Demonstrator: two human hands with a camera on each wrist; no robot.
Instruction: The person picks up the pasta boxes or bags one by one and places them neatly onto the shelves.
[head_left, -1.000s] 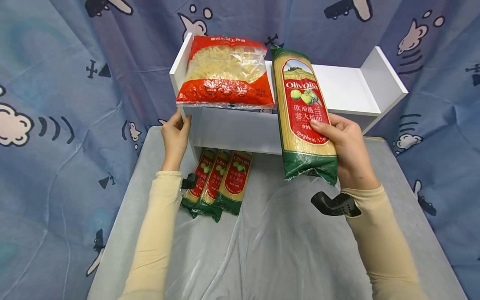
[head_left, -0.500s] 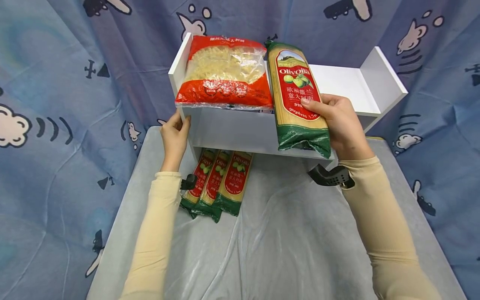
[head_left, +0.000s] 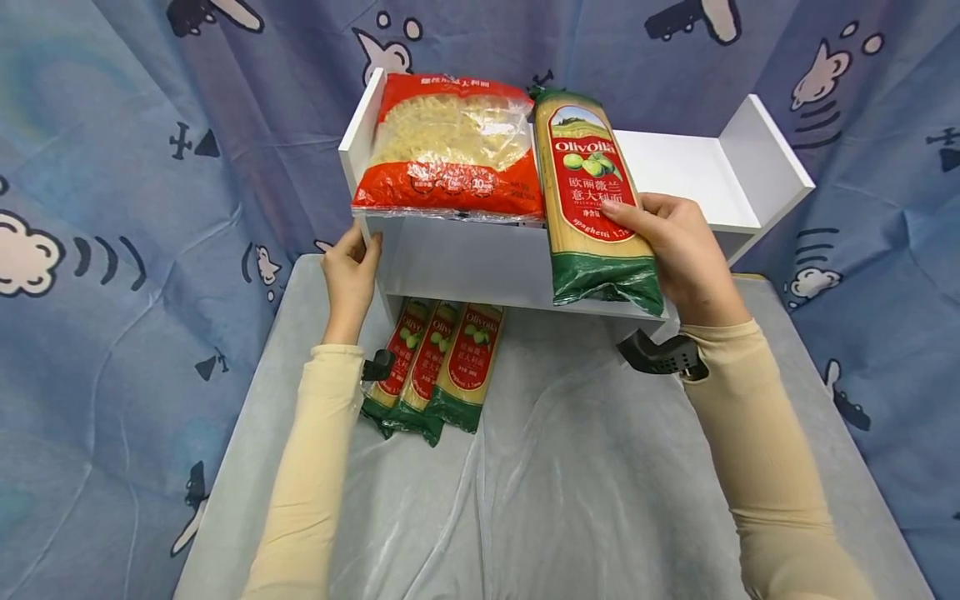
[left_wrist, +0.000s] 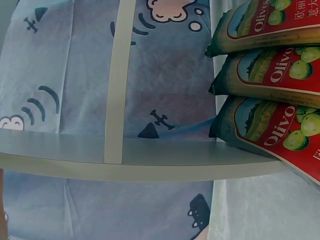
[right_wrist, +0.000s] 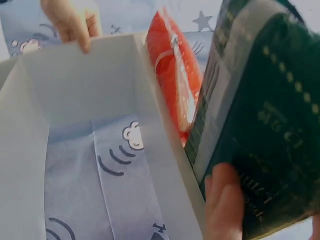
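We have the right hand (head_left: 682, 250) coming in from the right, forearm angled up and left, wrist raised. Thumb lies across the front of the pack (head_left: 588, 187), fingers go behind it and are mostly hidden; grip is closed around the pack's right edge.

Pack is at the shelf (head_left: 675, 171), right of the bag (head_left: 453, 146), tilted, top end leaning left, green bottom end out past the front edge. We can't tell whether it touches the bag or rests on the board.

Left hand (head_left: 348, 271) reaches up at the shelf's left end, thumb and fingers pinching the side panel's edge, below the bag.

Labels: we read "OlivOilà", "欧丽薇兰 意大利面" and "spaghetti" on the held pack, olives under the brand; the thumb covers part of the small print. In the right wrist view its green end has print too dim to read. 3 lower packs (head_left: 467, 354) with the same brand lie overlapping, partly under the shelf, on the table (head_left: 570, 467). Bag is red and clear, Chinese title on top, "10" readable near the bottom, the rest too small.
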